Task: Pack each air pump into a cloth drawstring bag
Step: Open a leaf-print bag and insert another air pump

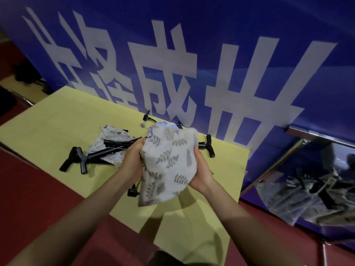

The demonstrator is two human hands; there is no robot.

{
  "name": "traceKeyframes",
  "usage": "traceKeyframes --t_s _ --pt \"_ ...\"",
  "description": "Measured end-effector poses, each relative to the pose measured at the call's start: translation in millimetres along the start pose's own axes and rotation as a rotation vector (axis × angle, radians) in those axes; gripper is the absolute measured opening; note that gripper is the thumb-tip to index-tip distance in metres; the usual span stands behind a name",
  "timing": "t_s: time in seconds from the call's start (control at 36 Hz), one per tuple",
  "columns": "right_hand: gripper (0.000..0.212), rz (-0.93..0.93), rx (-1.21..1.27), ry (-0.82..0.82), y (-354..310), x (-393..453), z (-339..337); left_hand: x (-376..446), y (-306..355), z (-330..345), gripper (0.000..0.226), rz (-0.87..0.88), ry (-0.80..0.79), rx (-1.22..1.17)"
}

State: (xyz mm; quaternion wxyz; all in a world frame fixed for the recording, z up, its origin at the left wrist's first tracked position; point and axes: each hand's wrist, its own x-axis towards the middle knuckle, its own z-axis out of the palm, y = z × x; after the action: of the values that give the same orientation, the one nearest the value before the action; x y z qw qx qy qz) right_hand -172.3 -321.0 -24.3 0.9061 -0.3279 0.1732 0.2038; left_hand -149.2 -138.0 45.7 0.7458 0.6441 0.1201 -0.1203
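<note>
A grey cloth drawstring bag [167, 162] with a leaf print is held up above the yellow table top [57, 121]. My left hand [132, 162] grips its left edge and my right hand [201, 173] grips its right side. A black part [132, 191] pokes out under the bag by my left wrist. Black air pumps with T-handles [84, 156] lie to the left, across another leaf-print bag [111, 139]. One more pump handle [210, 145] shows behind the held bag on the right.
A blue banner [192, 54] with large white characters stands right behind the table. A small black part [147, 117] lies near the banner. Packed leaf-print bags [307, 196] are piled low on the right. Dark red floor surrounds the table.
</note>
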Motion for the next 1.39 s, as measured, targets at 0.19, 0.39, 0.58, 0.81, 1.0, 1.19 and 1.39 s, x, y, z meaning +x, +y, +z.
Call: traceKeyframes --t_s 0.19,0.39,0.58,0.81,1.0,1.19,1.39 --pt "0.059 -0.079 -0.078 -0.01 -9.4 -1.4 14.3 27.8 -19.7 -22.0 0.028 0.025 -0.123 0.249" --pt "0.075 -0.108 0.126 0.031 -8.6 7.8 33.6 70.5 -11.4 -50.7 0.011 0.151 -0.199 0.421" --pt "0.025 -0.237 -0.329 0.243 24.1 43.7 71.5 108.7 17.2 -89.9 0.014 0.278 -0.316 0.607" --pt "0.028 -0.486 -0.502 0.426 52.0 61.4 110.3 104.8 23.3 -101.6 0.019 0.313 -0.332 0.681" --pt "0.039 -0.447 -0.497 0.297 65.4 79.0 133.9 96.5 24.8 -98.1 0.027 0.054 -0.411 0.326" --pt "0.044 -0.403 -0.274 0.232 54.9 91.5 132.5 115.8 32.7 -95.5 0.034 0.031 -0.352 0.287" --pt "0.026 -0.47 -0.302 0.344 43.1 87.4 97.2 143.3 52.3 -79.0 0.022 -0.251 -0.306 -0.263"
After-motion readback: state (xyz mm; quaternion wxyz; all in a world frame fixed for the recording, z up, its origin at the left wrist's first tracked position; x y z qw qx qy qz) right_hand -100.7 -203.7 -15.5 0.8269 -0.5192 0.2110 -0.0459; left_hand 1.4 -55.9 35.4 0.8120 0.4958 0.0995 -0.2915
